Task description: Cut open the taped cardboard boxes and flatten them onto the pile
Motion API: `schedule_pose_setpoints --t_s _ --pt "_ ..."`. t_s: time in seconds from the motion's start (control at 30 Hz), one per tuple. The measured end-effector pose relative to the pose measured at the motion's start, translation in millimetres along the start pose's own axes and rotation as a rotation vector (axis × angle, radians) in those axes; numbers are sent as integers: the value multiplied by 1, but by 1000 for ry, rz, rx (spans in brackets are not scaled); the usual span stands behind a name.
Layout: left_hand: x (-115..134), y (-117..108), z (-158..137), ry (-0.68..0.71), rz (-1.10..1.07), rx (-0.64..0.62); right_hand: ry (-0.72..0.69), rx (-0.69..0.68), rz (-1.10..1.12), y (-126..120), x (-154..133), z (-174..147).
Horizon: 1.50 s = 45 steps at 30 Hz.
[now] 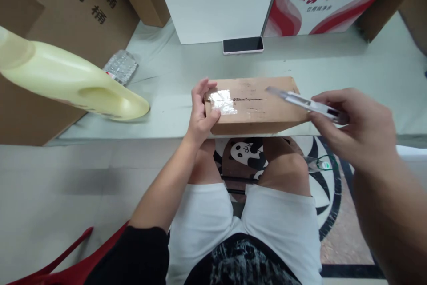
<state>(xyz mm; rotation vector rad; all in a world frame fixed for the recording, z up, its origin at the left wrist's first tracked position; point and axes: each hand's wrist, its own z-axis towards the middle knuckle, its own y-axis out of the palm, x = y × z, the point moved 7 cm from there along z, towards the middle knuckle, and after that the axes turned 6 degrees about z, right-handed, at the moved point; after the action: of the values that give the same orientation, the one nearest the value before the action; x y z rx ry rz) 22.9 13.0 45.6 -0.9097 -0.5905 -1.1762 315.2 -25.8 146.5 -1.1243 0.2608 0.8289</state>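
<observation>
A brown cardboard box (256, 114) lies at the table's front edge, its top seam facing up. Clear tape (223, 102) covers the seam's left end, and dark scuffs or cuts run along the middle. My left hand (203, 109) grips the box's left end, thumb on the near side and fingers at the far corner. In my right hand (353, 125) is a utility knife (313, 106), held by its handle. Its blade points left and is over the right part of the box top; whether the tip touches the cardboard I cannot tell.
A phone (243, 45) lies behind the box, before a white carton (220, 0) and a red-and-white carton (320, 5). On the left are a pale yellow bottle (76, 80), a crumpled silvery packet (122, 67) and a large cardboard box (66, 18). My knees are under the table edge.
</observation>
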Motion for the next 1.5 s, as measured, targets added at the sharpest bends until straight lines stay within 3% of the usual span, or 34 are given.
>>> schedule_pose_setpoints --t_s 0.13,0.4,0.57,0.77,0.97,1.1,1.27,1.37,1.43,1.5 --pt "1 10 -4 61 -59 67 -139 -107 -17 20 -37 22" --pt "7 12 -8 64 -138 113 -260 -210 -131 63 -57 41" --pt "8 11 -9 61 -208 102 -281 -206 -226 66 -65 41" --pt "7 9 -8 67 -180 87 -259 -271 -183 68 -67 41" --pt "7 6 -9 24 -140 84 -441 -237 -414 66 -64 30" --pt "6 6 -9 -5 -136 73 -411 -241 -397 52 -52 26" --pt "5 4 -6 -6 -116 80 -365 -77 -260 -3 -22 0" --pt "6 3 -6 -15 -89 72 -295 179 -273 -36 27 -25" --pt "9 -1 -9 -54 -41 122 -135 308 -394 -42 76 -40" --pt "13 -10 -16 -112 53 238 25 218 -445 -25 126 -50"
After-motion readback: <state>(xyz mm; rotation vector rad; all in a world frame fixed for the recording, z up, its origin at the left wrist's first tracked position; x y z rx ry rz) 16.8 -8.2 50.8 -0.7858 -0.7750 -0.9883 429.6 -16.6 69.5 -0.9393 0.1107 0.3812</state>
